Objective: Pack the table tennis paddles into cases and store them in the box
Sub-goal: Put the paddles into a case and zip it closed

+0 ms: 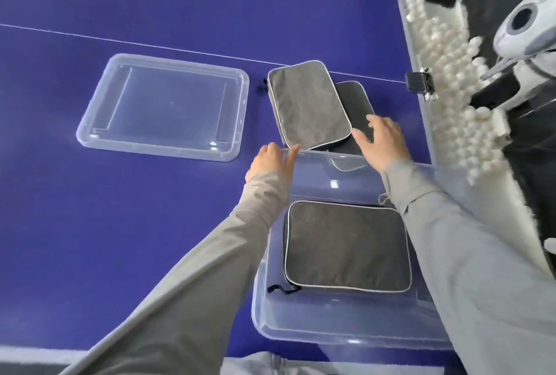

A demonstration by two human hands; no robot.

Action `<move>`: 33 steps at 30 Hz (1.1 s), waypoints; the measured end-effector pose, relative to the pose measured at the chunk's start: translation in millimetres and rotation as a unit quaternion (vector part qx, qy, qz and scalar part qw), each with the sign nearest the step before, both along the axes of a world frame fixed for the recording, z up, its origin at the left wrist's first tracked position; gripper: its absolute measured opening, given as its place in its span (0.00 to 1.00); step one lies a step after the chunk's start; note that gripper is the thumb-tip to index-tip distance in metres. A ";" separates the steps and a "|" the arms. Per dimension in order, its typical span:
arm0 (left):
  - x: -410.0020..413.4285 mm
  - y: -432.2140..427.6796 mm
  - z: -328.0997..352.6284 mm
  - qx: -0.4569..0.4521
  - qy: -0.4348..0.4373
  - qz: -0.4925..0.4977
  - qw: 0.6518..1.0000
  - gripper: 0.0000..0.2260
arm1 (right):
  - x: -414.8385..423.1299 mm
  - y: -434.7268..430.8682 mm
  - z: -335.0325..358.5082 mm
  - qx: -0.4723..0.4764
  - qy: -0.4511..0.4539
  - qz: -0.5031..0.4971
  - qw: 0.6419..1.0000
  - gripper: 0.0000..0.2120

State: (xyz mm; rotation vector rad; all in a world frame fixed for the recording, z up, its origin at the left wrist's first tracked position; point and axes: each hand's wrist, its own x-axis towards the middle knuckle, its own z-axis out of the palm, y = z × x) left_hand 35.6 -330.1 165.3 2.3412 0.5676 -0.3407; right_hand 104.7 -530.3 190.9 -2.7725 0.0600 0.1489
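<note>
Grey-sleeved left hand (272, 161): fingers straight and slightly apart, holding nothing; it lies over the far left corner of the clear plastic storage box (301, 333); its fingertips reach the near corner of the light grey rectangular fabric case (308, 104); contact cannot be told
Grey-sleeved right hand (383, 140): fingers spread wide, gripping nothing; it is over the near end of the black rectangular fabric case (356, 101), thumb just beside the light grey case's near right corner; whether it touches cannot be told
Light grey case: flat on the tabletop just beyond the box's far rim, turned at an angle, lying over the left part of the black case; its near end sits between the two hands
Inside the box: a dark grey rectangular fabric case (346, 245) with pale piping lies flat on the bottom, a black loop at its near left corner
Box: lidless, at the tabletop's near edge, toward the right
Left of the cases: a clear plastic lid (162, 107), flat, apart from the box
Surface: blue tabletop (120, 224); a thin white line (120, 41) runs across it beyond the lid
Past the right edge: white balls (445, 56), heaped
</note>
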 end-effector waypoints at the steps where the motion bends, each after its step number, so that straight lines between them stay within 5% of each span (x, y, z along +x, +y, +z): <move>1: 0.1 -0.7 -1.3 0.016 0.001 0.000 1.000 0.23 | 18.8 0.1 -6.2 -0.003 0.023 0.008 1.000 0.26; 9: -0.5 -3.6 -5.7 0.063 0.005 0.008 0.998 0.23 | 111.8 7.5 -74.2 -0.011 0.163 -0.047 0.985 0.33; 18: -1.1 -5.7 -4.2 0.068 -0.015 0.039 0.997 0.21 | 139.7 23.6 -108.2 0.112 0.131 -0.064 0.983 0.29; 24: 0.8 -4.5 -4.3 0.072 -0.008 0.027 0.997 0.22 | 143.7 20.6 -82.0 0.248 0.112 -0.085 0.958 0.33; 27: -0.4 -5.0 -3.4 0.060 -0.018 0.022 0.998 0.22 | 138.1 19.6 -57.4 0.337 0.096 -0.092 0.932 0.28; 33: -14.1 1.6 8.9 -0.061 -0.206 0.151 0.965 0.14 | 73.1 25.5 25.4 0.468 0.016 -0.055 0.882 0.18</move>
